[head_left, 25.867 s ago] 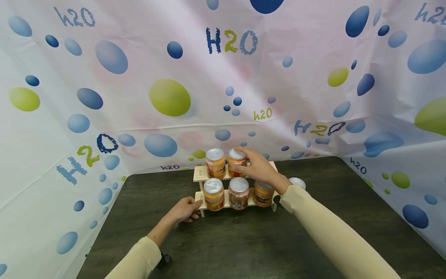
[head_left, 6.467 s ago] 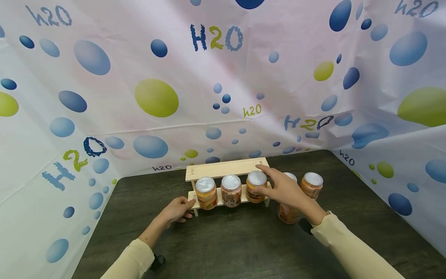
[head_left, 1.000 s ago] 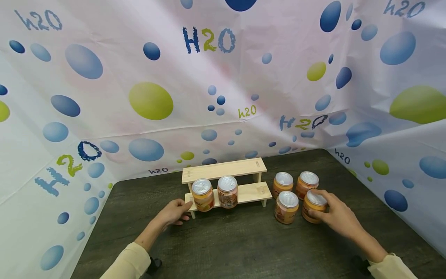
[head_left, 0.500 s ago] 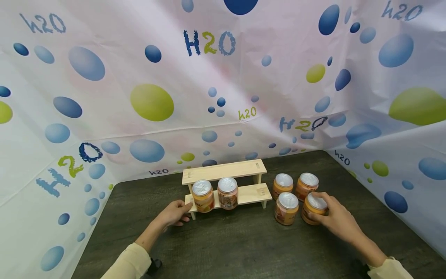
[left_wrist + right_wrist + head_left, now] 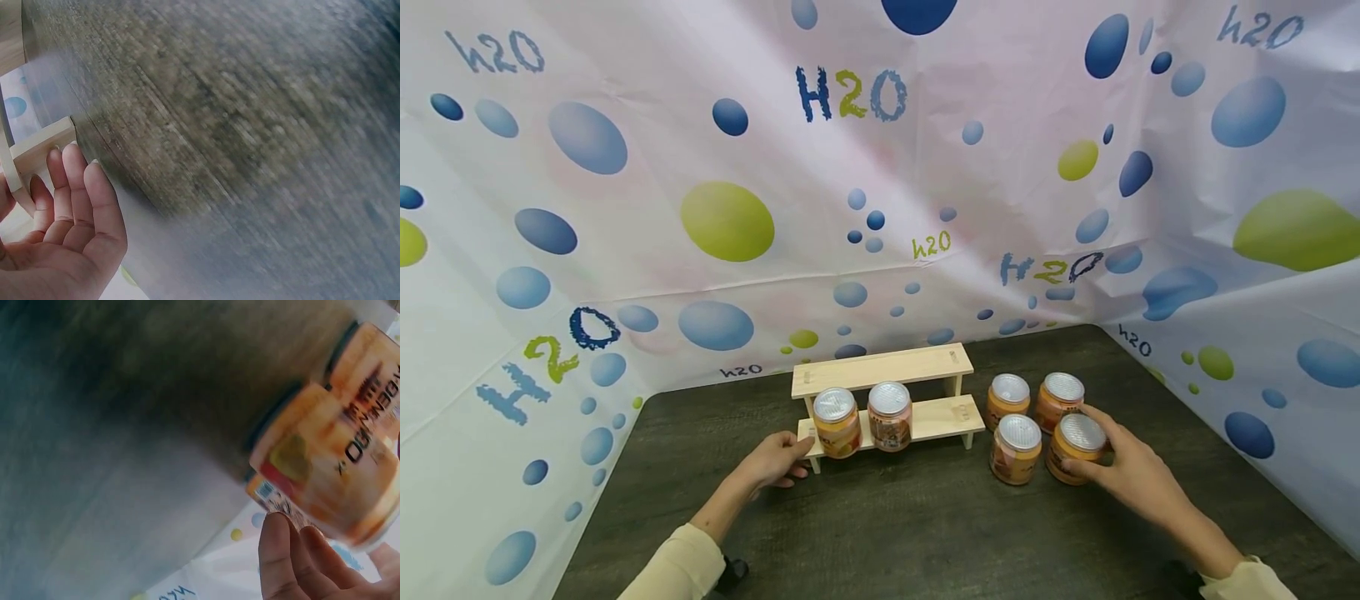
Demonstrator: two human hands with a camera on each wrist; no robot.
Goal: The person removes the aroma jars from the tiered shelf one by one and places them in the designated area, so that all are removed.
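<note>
At the left end of a two-step wooden display rack (image 5: pixel 951 414), my left hand (image 5: pixel 775 458) pinches the lower step, thumb on top; the left wrist view has its other fingers (image 5: pixel 75 206) under the wood (image 5: pixel 47 140). My right hand (image 5: pixel 1138 475) is around the right side of a jar (image 5: pixel 1067 454) with a ribbed silver lid and orange contents. Its fingers are spread loosely, the thumb in front and the index finger behind the lid. In the right wrist view, fingertips (image 5: pixel 275 534) lie just below the labelled jar (image 5: pixel 325 462).
Two similar jars, one orange (image 5: pixel 837 429) and one browner (image 5: pixel 890 421), stand on the lower step. More jars stand close beside the right hand's jar: one left (image 5: pixel 1015 454), one behind (image 5: pixel 1060 396), one back left (image 5: pixel 1007 400). A printed sheet (image 5: pixel 850 275) backs the dark table (image 5: pixel 887 533).
Jars that stood on the rack earlier now stand on the table at right; the upper step is bare. Over the last second, my right hand's fingers have loosened and slid off the lid rightward.
</note>
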